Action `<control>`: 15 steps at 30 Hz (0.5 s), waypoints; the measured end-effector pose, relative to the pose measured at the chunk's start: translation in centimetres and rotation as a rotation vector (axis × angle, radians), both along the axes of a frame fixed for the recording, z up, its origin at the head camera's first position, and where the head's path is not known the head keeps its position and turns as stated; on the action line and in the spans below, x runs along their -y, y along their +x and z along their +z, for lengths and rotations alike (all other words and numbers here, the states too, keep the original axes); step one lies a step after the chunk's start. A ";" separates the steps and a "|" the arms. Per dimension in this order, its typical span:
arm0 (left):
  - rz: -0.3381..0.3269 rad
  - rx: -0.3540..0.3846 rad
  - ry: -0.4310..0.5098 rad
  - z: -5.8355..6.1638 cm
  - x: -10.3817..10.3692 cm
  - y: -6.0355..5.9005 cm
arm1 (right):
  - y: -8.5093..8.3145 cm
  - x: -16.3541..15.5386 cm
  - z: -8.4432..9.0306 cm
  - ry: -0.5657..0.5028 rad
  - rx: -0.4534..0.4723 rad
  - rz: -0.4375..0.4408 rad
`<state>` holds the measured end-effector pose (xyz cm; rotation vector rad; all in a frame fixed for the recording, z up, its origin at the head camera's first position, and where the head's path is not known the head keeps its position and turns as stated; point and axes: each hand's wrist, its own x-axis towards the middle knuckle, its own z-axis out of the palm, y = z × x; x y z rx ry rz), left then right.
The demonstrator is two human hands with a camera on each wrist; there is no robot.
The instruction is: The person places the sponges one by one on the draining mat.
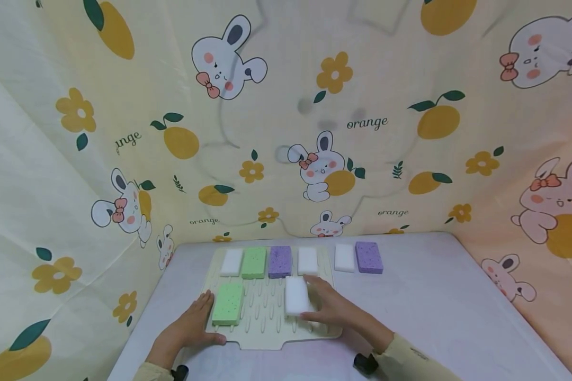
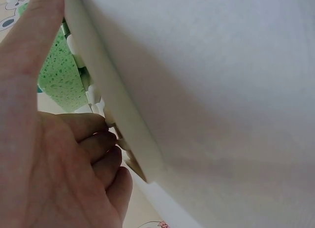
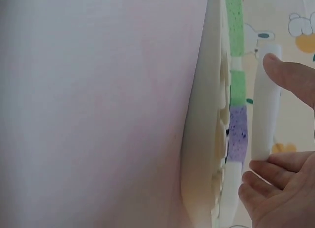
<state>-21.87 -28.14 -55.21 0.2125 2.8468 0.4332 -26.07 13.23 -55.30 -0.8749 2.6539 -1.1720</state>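
Observation:
A cream ridged mat (image 1: 267, 328) lies on the table. Its back row holds a white, a green (image 1: 254, 262), a purple (image 1: 279, 261) and a white sponge. My right hand (image 1: 320, 304) pinches a white sponge (image 1: 296, 296) over the mat's front right. In the right wrist view my thumb (image 3: 290, 75) and fingers (image 3: 266, 176) clamp that white sponge (image 3: 263, 114) by its ends. My left hand (image 1: 195, 324) rests on the mat's left front edge, beside a green sponge (image 1: 228, 303). In the left wrist view its fingers (image 2: 98, 149) touch the mat's ridged edge (image 2: 113, 100).
A white sponge (image 1: 345, 257) and a purple sponge (image 1: 369, 257) lie on the table to the right of the mat. A printed cloth backdrop (image 1: 286, 132) closes in the table at the back and on both sides.

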 end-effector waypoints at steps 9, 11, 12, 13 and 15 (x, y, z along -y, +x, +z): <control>0.001 -0.002 0.023 0.3 -0.1 0.2 | -0.2 1.6 -0.3 -0.006 0.020 0.001; -0.001 -0.007 0.020 0.3 -0.1 0.2 | -0.3 2.0 -0.3 0.004 0.017 -0.005; -0.002 -0.009 0.020 0.3 0.0 0.2 | -0.3 2.2 -0.3 0.002 0.022 -0.008; -0.002 -0.011 0.020 0.2 0.0 0.1 | -0.2 2.3 -0.2 0.000 0.027 -0.010; -0.005 -0.015 0.022 0.1 0.1 0.1 | -0.2 2.7 0.0 -0.009 0.038 -0.008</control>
